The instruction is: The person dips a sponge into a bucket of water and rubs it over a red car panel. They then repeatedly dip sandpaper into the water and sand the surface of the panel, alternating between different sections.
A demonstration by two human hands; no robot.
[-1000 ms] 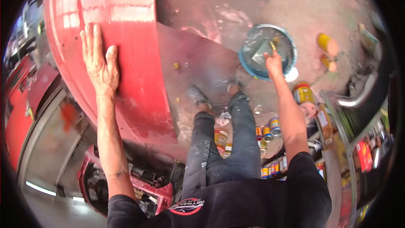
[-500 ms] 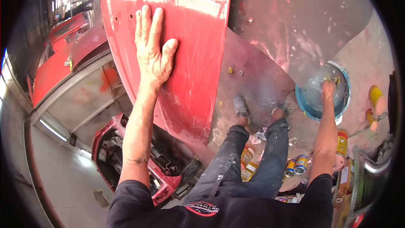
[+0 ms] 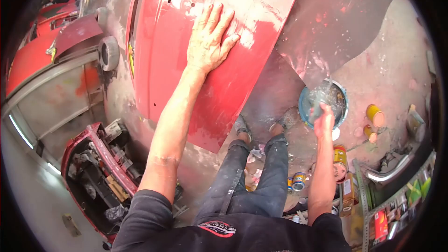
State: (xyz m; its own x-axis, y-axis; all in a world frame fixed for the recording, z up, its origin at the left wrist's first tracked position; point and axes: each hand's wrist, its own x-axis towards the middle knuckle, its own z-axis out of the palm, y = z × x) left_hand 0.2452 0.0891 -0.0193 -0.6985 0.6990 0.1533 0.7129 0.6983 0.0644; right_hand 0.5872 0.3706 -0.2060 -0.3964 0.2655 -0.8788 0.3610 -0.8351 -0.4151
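My left hand (image 3: 208,42) lies flat on a glossy, wet red car body panel (image 3: 228,86), fingers spread and thumb out to the side. Over the near part of a blue bucket (image 3: 303,107), my right hand (image 3: 324,120) is raised with its fingers curled. Whatever it grips is hidden by blur and splashing water (image 3: 322,94). The water rises from the bucket toward a dark wet sheet-like surface (image 3: 336,23) beyond it.
Yellow cans (image 3: 374,115) stand right of the bucket, and a larger yellow can (image 3: 339,158) is nearer. A shelf of supplies (image 3: 396,214) is at lower right. A stripped red car part (image 3: 95,177) sits at lower left; a tire (image 3: 109,53) lies farther back.
My right hand has come up out of the bucket, and water now splashes above it. My left hand stays flat on the panel, slightly shifted along it. The view has turned.
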